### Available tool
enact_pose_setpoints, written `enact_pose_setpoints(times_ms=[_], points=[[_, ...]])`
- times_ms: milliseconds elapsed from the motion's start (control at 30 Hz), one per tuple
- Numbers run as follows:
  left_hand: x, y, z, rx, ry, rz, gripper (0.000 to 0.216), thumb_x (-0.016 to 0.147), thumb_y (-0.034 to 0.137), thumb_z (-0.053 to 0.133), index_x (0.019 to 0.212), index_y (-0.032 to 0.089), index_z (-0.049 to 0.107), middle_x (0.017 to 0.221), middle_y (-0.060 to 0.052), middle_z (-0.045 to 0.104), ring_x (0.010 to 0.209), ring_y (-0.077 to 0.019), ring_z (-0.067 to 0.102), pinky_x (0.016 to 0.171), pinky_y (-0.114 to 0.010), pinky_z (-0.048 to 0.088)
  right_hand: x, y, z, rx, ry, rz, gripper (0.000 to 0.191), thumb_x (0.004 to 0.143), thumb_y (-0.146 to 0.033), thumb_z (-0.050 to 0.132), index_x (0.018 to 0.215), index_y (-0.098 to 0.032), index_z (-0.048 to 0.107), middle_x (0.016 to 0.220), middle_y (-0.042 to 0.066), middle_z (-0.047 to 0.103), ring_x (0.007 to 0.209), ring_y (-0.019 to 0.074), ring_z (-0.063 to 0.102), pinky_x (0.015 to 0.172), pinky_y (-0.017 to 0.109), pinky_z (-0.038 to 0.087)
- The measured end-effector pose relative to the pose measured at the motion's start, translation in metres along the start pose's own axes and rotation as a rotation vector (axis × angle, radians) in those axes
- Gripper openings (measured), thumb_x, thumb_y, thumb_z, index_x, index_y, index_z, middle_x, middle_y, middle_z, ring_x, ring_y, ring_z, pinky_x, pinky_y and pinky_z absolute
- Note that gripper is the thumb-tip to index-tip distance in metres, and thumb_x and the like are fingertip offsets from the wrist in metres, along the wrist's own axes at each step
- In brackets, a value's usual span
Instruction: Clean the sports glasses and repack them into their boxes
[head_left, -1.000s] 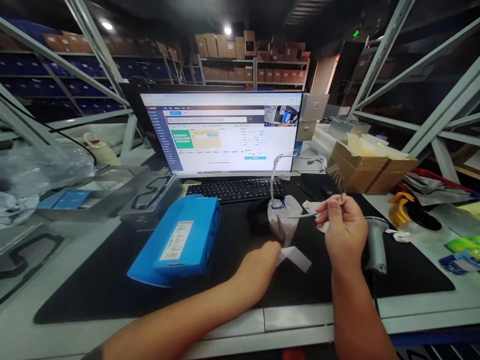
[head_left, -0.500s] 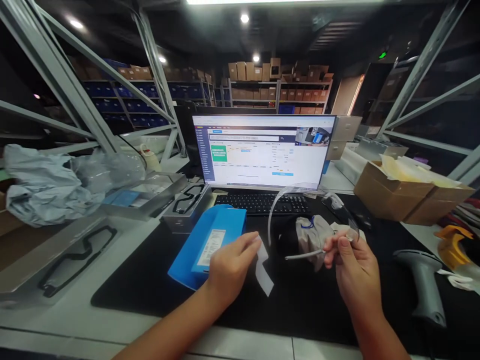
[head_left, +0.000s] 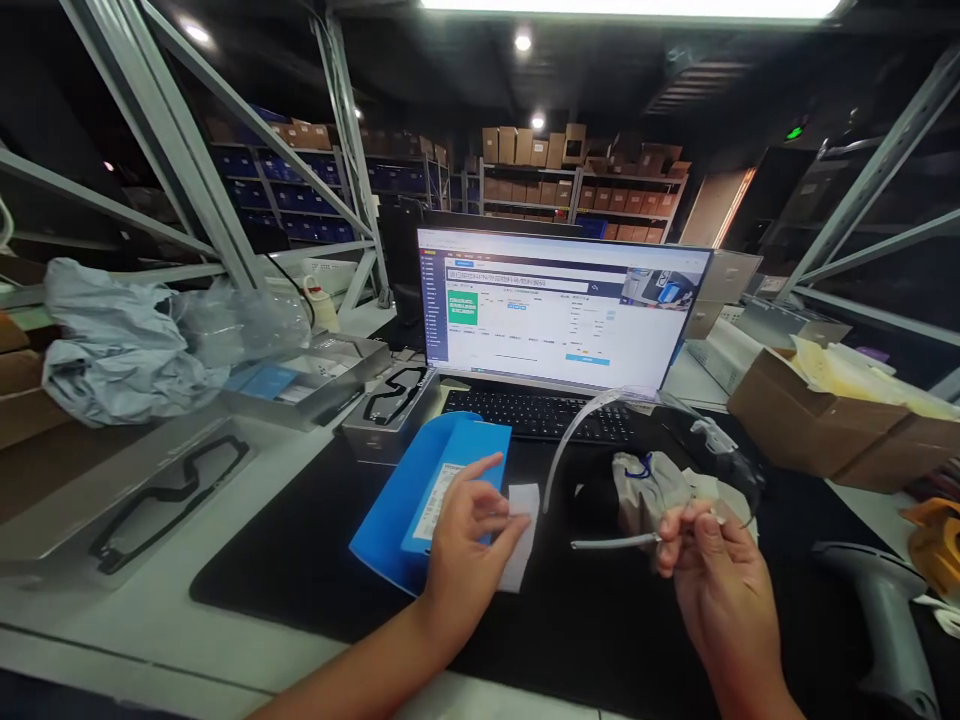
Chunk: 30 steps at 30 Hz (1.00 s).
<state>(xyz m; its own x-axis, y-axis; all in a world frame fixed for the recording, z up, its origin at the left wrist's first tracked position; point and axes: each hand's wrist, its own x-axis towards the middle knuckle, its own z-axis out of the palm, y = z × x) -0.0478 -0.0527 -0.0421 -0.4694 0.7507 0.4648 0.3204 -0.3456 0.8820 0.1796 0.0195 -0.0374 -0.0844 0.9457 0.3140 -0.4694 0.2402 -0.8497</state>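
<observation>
My left hand (head_left: 469, 535) pinches a small white paper slip (head_left: 520, 535) just right of a blue box (head_left: 435, 490) with a white label, lying on the black desk mat (head_left: 315, 590). My right hand (head_left: 709, 570) is closed on a pair of clear glasses (head_left: 637, 470), holding them by a thin temple arm above the mat. A grey cloth pouch (head_left: 649, 490) with a blue cord sits behind the glasses, in front of the keyboard (head_left: 544, 420).
A lit monitor (head_left: 559, 310) stands behind the keyboard. Grey foam-lined trays (head_left: 150, 490) and crumpled plastic bags (head_left: 127, 335) fill the left. A barcode scanner (head_left: 889, 620) lies at right, cardboard boxes (head_left: 817, 420) behind it. Metal shelving frames both sides.
My left hand picked up the white slip and carried it left toward the blue box. My right hand with the glasses sank slightly. The view shifted left.
</observation>
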Motion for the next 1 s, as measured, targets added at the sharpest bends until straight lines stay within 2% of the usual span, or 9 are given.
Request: enact_pose_setpoints(times_ms=[67, 167, 233, 333, 400, 700, 1000], points=[[0.001, 0.000, 0.001, -0.126, -0.013, -0.107, 0.033, 0.077, 0.017, 0.075, 0.100, 0.023, 0.051, 0.143, -0.011, 0.055, 0.072, -0.0096, 0.069, 0.066, -0.027, 0.063, -0.001, 0.000, 0.001, 0.001, 0.008, -0.007, 0.013, 0.096, -0.034, 0.061, 0.090, -0.022, 0.064, 0.076, 0.000, 0.062, 0.053, 0.0096, 0.057, 0.048, 0.021, 0.051], [0.003, -0.001, -0.001, -0.179, -0.073, -0.146, 0.040, 0.077, 0.015, 0.074, 0.111, 0.025, 0.056, 0.140, -0.009, 0.058, 0.075, -0.0095, 0.069, 0.070, -0.027, 0.063, -0.004, 0.000, 0.002, 0.010, 0.014, -0.012, 0.014, 0.097, -0.034, 0.059, 0.090, -0.023, 0.065, 0.077, 0.001, 0.062, 0.055, 0.0097, 0.058, 0.049, 0.021, 0.052], [0.004, -0.003, -0.004, -0.157, -0.111, -0.102, 0.032, 0.079, 0.016, 0.074, 0.109, 0.025, 0.065, 0.136, -0.008, 0.060, 0.081, -0.0122, 0.071, 0.075, -0.029, 0.064, -0.006, 0.001, 0.003, 0.011, 0.014, -0.012, 0.015, 0.098, -0.034, 0.058, 0.089, -0.023, 0.065, 0.077, 0.001, 0.061, 0.055, 0.0099, 0.058, 0.050, 0.021, 0.052], [0.005, -0.003, -0.009, -0.045, -0.174, -0.004, 0.014, 0.086, 0.019, 0.069, 0.096, 0.025, 0.076, 0.127, -0.007, 0.067, 0.103, -0.0197, 0.070, 0.083, -0.030, 0.062, -0.008, 0.001, 0.004, -0.007, 0.002, -0.021, 0.017, 0.098, -0.034, 0.057, 0.088, -0.023, 0.065, 0.076, 0.001, 0.061, 0.055, 0.0101, 0.058, 0.049, 0.021, 0.052], [0.005, -0.002, -0.011, 0.037, -0.190, 0.049, 0.014, 0.090, 0.020, 0.067, 0.092, 0.027, 0.079, 0.121, -0.006, 0.070, 0.111, -0.0222, 0.068, 0.086, -0.031, 0.061, -0.010, 0.002, 0.005, -0.019, -0.009, -0.030, 0.017, 0.098, -0.033, 0.057, 0.088, -0.023, 0.065, 0.076, 0.001, 0.061, 0.055, 0.0102, 0.059, 0.049, 0.021, 0.052], [0.007, 0.000, -0.014, 0.117, -0.108, 0.234, 0.015, 0.089, 0.016, 0.070, 0.092, 0.028, 0.079, 0.108, -0.002, 0.075, 0.101, -0.0180, 0.071, 0.091, -0.029, 0.058, -0.015, 0.000, 0.006, 0.008, 0.025, -0.013, 0.018, 0.097, -0.037, 0.060, 0.088, -0.021, 0.063, 0.077, 0.001, 0.060, 0.058, 0.0103, 0.059, 0.052, 0.022, 0.052], [0.003, 0.002, -0.012, 0.086, -0.075, 0.220, 0.015, 0.083, 0.014, 0.076, 0.085, 0.028, 0.080, 0.098, 0.000, 0.077, 0.090, -0.0162, 0.074, 0.082, -0.025, 0.059, -0.017, 0.002, 0.009, 0.003, -0.035, -0.026, 0.017, 0.098, -0.034, 0.059, 0.089, -0.021, 0.065, 0.077, 0.001, 0.063, 0.057, 0.0092, 0.060, 0.052, 0.020, 0.053]])
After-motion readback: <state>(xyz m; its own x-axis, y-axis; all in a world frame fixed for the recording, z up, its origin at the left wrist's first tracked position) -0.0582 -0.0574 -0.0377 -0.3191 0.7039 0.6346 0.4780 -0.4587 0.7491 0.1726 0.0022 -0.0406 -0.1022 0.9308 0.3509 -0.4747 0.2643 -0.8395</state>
